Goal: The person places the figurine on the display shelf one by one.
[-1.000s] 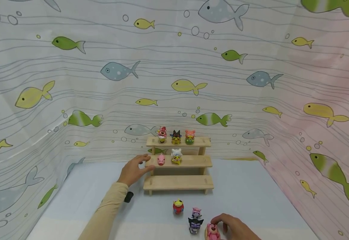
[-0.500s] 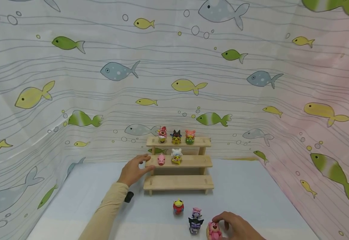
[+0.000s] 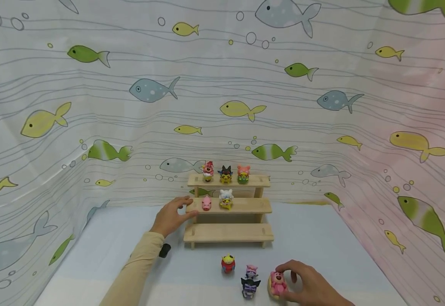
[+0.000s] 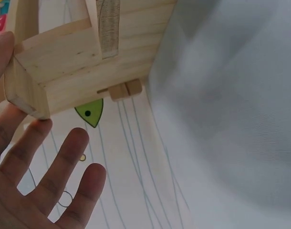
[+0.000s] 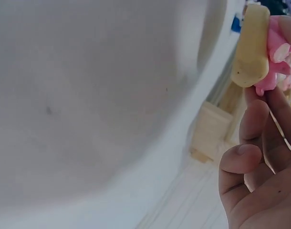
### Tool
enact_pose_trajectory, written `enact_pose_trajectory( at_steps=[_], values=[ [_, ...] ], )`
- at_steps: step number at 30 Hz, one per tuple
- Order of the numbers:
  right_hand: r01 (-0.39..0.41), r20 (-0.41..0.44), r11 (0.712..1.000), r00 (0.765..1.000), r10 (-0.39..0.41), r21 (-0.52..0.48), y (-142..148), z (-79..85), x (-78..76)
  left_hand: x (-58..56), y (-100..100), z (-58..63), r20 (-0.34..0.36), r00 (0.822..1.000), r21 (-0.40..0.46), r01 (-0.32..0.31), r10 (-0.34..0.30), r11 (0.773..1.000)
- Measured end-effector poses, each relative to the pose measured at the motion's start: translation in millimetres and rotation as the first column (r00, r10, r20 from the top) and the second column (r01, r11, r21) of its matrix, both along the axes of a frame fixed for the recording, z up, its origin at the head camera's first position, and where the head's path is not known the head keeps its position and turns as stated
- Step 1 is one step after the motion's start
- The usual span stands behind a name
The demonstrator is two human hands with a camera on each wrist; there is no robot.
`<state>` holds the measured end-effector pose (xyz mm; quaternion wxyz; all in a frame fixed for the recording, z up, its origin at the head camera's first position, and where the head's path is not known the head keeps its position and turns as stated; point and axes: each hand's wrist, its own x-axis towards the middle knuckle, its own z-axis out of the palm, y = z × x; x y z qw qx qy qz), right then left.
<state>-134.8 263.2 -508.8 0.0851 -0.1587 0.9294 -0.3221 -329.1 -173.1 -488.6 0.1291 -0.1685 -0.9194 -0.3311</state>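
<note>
My right hand (image 3: 308,282) pinches a pink bear figurine (image 3: 278,284) between thumb and fingers, at the front right. In the right wrist view the figurine's pale yellow base (image 5: 252,47) faces the camera, with the pink body (image 5: 279,40) behind it. My left hand (image 3: 170,217) grips the left end of the middle step of a three-step wooden display stand (image 3: 228,233). The left wrist view shows the thumb (image 4: 0,52) on one side of the board end (image 4: 26,90) and fingers on the other, the last two spread away from the wood.
Left of my right hand are a black-and-purple figurine (image 3: 249,289), a pink-and-purple one (image 3: 251,271) and a red-and-yellow one (image 3: 228,264). Several figurines stand on the upper steps, among them a pink pig (image 3: 206,203). A small black object (image 3: 164,250) lies beside the left sleeve.
My right hand has moved up and slightly right in the head view, carrying the pink bear figurine farther from the front edge. The left hand stays on the stand.
</note>
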Motion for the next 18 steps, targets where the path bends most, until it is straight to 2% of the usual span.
enact_pose_trajectory(
  at_steps=[2, 6, 12, 18],
  values=[
    [-0.025, -0.073, 1.000, 0.997, 0.025, 0.000, 1.9, -0.2, -2.0, -0.3, 0.3, 0.0, 0.003, 1.000, -0.001, -0.001, 0.001, 1.000],
    [-0.054, -0.210, 0.999, 0.976, 0.053, 0.005, 3.2, 2.2, -6.5, -0.5, 1.0, -0.2, -0.001, 1.000, -0.002, -0.003, 0.003, 1.000],
    [-0.037, -0.268, 0.999, 0.963, 0.033, -0.009, 3.8, 9.6, -15.9, -0.8, 1.2, -0.9, -0.002, 1.000, -0.008, -0.006, 0.006, 1.000],
    [-0.045, -0.350, 0.999, 0.936, 0.038, -0.012, 3.6, 12.9, -29.6, 0.1, 1.4, -0.9, -0.004, 1.000, -0.003, -0.008, 0.008, 1.000]
  ],
)
